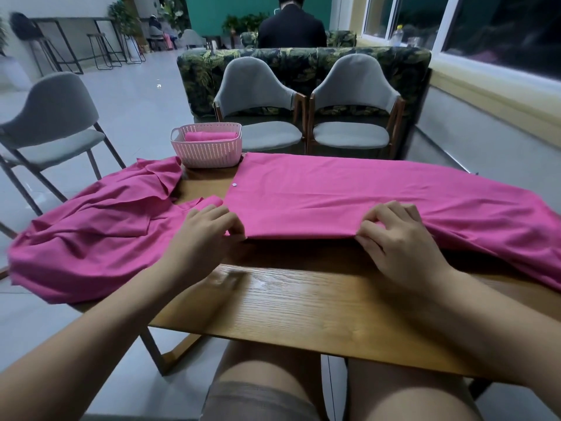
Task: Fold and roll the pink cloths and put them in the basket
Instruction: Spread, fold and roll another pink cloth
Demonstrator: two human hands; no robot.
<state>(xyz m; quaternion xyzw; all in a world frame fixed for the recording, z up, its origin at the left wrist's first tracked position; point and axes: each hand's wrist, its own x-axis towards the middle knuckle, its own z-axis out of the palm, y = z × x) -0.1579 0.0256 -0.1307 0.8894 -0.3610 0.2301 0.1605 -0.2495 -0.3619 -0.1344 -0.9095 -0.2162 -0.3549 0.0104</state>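
A folded pink cloth (334, 192) lies flat across the wooden table (303, 308), its right part hanging over the table's side. My left hand (203, 235) pinches the near left corner of that cloth. My right hand (394, 238) pinches its near edge further right. A second pink cloth (100, 226) lies crumpled on the table's left and spills over the edge. At the far side of the table stands a pale pink perforated basket (206, 153) with a rolled pink cloth (209, 136) inside it.
Two grey chairs (258, 117) (355, 117) stand beyond the table, and a third grey chair (51, 129) stands at the left. Behind them is a leaf-patterned sofa (303, 59) with a person in dark clothes seated facing away. A small white button (234, 184) shows on the cloth's left edge.
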